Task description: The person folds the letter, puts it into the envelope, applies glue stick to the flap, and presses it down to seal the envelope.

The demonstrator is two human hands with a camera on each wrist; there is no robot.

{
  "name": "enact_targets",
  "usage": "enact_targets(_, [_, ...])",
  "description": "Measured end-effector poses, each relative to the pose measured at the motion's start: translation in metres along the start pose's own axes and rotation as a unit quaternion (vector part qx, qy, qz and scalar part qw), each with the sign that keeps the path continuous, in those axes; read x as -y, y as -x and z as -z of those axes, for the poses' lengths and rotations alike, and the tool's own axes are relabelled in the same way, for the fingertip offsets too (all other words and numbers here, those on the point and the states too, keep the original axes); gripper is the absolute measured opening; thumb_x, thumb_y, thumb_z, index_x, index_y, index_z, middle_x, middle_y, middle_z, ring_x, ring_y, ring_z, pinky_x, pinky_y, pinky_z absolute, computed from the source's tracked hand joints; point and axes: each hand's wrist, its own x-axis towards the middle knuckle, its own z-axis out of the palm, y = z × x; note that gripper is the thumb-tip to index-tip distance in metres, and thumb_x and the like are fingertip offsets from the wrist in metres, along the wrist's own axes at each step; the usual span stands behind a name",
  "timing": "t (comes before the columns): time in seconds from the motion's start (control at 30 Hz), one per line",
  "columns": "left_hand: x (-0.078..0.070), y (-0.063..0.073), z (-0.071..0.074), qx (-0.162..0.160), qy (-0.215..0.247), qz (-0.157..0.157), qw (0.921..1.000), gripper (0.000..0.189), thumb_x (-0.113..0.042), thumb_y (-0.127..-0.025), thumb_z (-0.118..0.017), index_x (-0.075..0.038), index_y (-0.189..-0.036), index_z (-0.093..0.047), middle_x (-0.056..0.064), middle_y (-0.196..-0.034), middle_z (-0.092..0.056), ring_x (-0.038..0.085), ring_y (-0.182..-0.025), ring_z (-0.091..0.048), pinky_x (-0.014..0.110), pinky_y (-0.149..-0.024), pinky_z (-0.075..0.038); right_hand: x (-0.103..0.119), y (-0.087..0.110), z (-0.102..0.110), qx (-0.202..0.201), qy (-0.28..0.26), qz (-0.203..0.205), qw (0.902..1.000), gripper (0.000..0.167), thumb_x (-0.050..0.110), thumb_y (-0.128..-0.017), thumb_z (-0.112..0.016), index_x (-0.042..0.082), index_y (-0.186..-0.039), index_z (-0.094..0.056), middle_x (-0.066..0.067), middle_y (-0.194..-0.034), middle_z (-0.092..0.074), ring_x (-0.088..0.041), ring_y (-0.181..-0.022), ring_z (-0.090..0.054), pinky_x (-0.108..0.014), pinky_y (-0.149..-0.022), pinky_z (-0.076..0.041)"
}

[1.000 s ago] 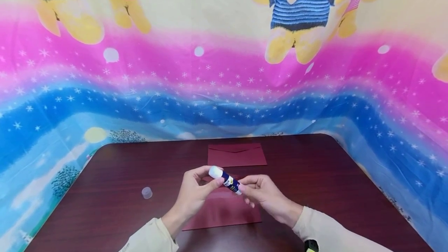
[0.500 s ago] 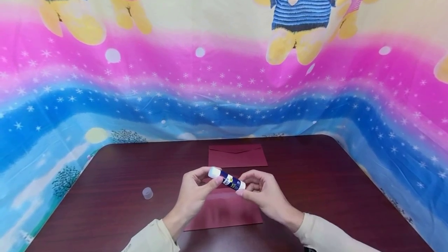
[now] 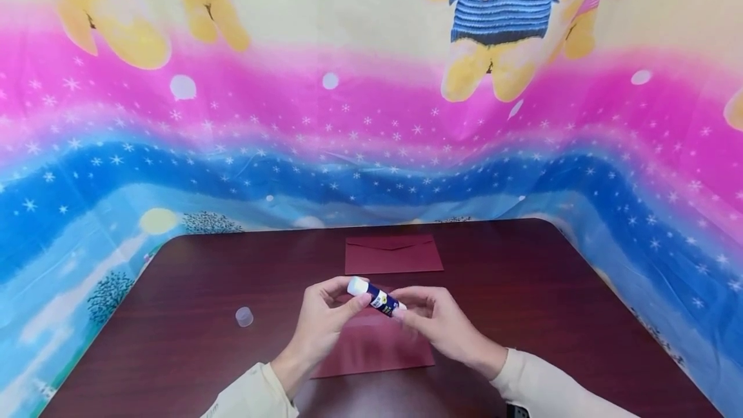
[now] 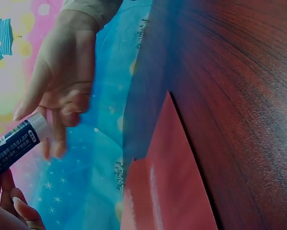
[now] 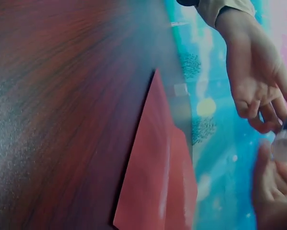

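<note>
My left hand (image 3: 325, 318) holds a glue stick (image 3: 382, 300) by its wide white end, thumb in front and fingers behind. The stick has a dark blue label and slants down to the right, raised over the table. At its lower white end, my right hand (image 3: 447, 321) pinches with thumb and forefinger; its other fingers look blurred in the left wrist view. Below both hands lies a dark red envelope (image 3: 377, 350), partly hidden by them, its flap spread away in the wrist views. A small clear cap (image 3: 244, 317) rests on the table left of my left hand.
A second red envelope (image 3: 395, 255), flap folded down, lies near the back edge of the dark wooden table (image 3: 522, 289). Behind and along the sides hangs a printed curtain (image 3: 371, 140) with bears and snowflakes.
My right fingers have shifted about the glue stick's lower end, opening a little and closing on it again. The left hand, envelopes and cap keep their places.
</note>
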Motion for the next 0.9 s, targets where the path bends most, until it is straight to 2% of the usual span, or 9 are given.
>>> enact_targets(0.07, [-0.0004, -0.0004, -0.0003, -0.001, -0.001, -0.003, 1.0, 0.03, 0.002, -0.084, -0.078, 0.009, -0.112, -0.07, 0.017, -0.097, -0.076, 0.007, -0.08, -0.07, 0.025, -0.078, -0.061, -0.0009, -0.0006, 0.0029, 0.036, -0.023, -0.02, 0.9989, 0.033, 0.017, -0.103, -0.058, -0.012, -0.117, -0.065, -0.008, -0.086, -0.074, -0.007, -0.067, -0.067, -0.025, -0.061, -0.058])
enact_targets(0.1, [-0.0004, -0.0006, -0.0005, 0.0, -0.003, -0.004, 1.0, 0.03, 0.001, -0.084, -0.078, 0.008, -0.112, -0.071, 0.016, -0.096, -0.076, 0.008, -0.079, -0.07, 0.025, -0.078, -0.061, -0.0013, -0.0009, 0.004, 0.041, -0.033, -0.028, 0.9982, 0.033, 0.017, -0.104, -0.057, -0.013, -0.116, -0.065, -0.005, -0.083, -0.074, -0.007, -0.065, -0.066, -0.024, -0.061, -0.058])
enact_targets(0.2, [0.0, -0.0009, -0.0007, 0.004, -0.007, -0.001, 1.0, 0.03, -0.001, -0.084, -0.079, 0.006, -0.113, -0.071, 0.009, -0.095, -0.077, 0.008, -0.08, -0.07, 0.026, -0.078, -0.061, -0.0014, -0.0015, 0.0045, 0.017, -0.021, -0.016, 0.9995, 0.027, 0.013, -0.097, -0.068, -0.011, -0.109, -0.067, 0.0, -0.084, -0.073, -0.005, -0.067, -0.065, -0.022, -0.061, -0.056])
enact_targets(0.3, [0.0004, -0.0015, -0.0005, 0.003, -0.007, 0.002, 1.0, 0.029, -0.002, -0.085, -0.079, 0.004, -0.112, -0.072, 0.004, -0.093, -0.077, 0.008, -0.08, -0.07, 0.027, -0.078, -0.061, -0.0006, -0.0017, 0.0035, -0.009, 0.012, 0.003, 0.9999, 0.026, 0.011, -0.092, -0.073, -0.007, -0.109, -0.068, -0.005, -0.086, -0.073, -0.005, -0.067, -0.065, -0.023, -0.061, -0.056])
enact_targets(0.47, [0.0006, -0.002, 0.0002, -0.001, -0.011, 0.002, 0.9999, 0.03, -0.002, -0.084, -0.079, 0.006, -0.112, -0.071, 0.003, -0.09, -0.076, 0.008, -0.079, -0.069, 0.027, -0.078, -0.061, -0.0001, -0.001, 0.0058, 0.043, -0.01, -0.017, 0.9989, 0.028, 0.017, -0.103, -0.059, -0.006, -0.116, -0.067, -0.009, -0.086, -0.073, -0.008, -0.067, -0.067, -0.028, -0.062, -0.059])
enact_targets(0.57, [0.0016, -0.0014, -0.0003, 0.004, -0.009, 0.007, 0.9999, 0.033, -0.002, -0.084, -0.079, 0.007, -0.114, -0.07, 0.004, -0.093, -0.076, 0.008, -0.08, -0.071, 0.029, -0.08, -0.062, -0.0012, -0.0011, 0.0052, 0.013, 0.009, -0.003, 0.9999, 0.024, 0.014, -0.097, -0.067, -0.006, -0.111, -0.068, -0.005, -0.087, -0.072, -0.007, -0.069, -0.066, -0.025, -0.064, -0.058])
enact_targets(0.67, [0.0031, -0.0012, -0.001, 0.003, -0.003, 0.013, 0.9999, 0.032, -0.002, -0.084, -0.079, 0.006, -0.114, -0.071, 0.006, -0.096, -0.076, 0.009, -0.081, -0.071, 0.033, -0.081, -0.062, -0.0019, -0.0006, 0.0031, -0.017, 0.035, 0.011, 0.9992, 0.028, 0.01, -0.092, -0.073, -0.006, -0.113, -0.067, -0.009, -0.092, -0.072, -0.006, -0.07, -0.065, -0.025, -0.063, -0.056])
enact_targets(0.8, [0.0048, -0.0013, -0.0018, -0.004, 0.005, 0.017, 0.9998, 0.03, -0.001, -0.084, -0.079, 0.005, -0.112, -0.071, 0.008, -0.097, -0.077, 0.011, -0.082, -0.072, 0.03, -0.08, -0.062, -0.0013, 0.0003, 0.0015, 0.002, 0.032, 0.01, 0.9995, 0.028, 0.01, -0.096, -0.067, -0.007, -0.119, -0.066, -0.024, -0.091, -0.07, -0.006, -0.067, -0.065, -0.028, -0.063, -0.058])
enact_targets(0.9, [0.0061, -0.0002, -0.0023, -0.004, 0.001, 0.013, 0.9999, 0.03, -0.002, -0.084, -0.079, 0.005, -0.112, -0.071, 0.009, -0.098, -0.077, 0.01, -0.084, -0.071, 0.027, -0.079, -0.061, -0.0009, 0.0008, -0.0013, -0.013, 0.051, 0.015, 0.9985, 0.023, 0.009, -0.092, -0.072, -0.005, -0.109, -0.069, -0.025, -0.088, -0.07, -0.006, -0.069, -0.065, -0.027, -0.064, -0.059])
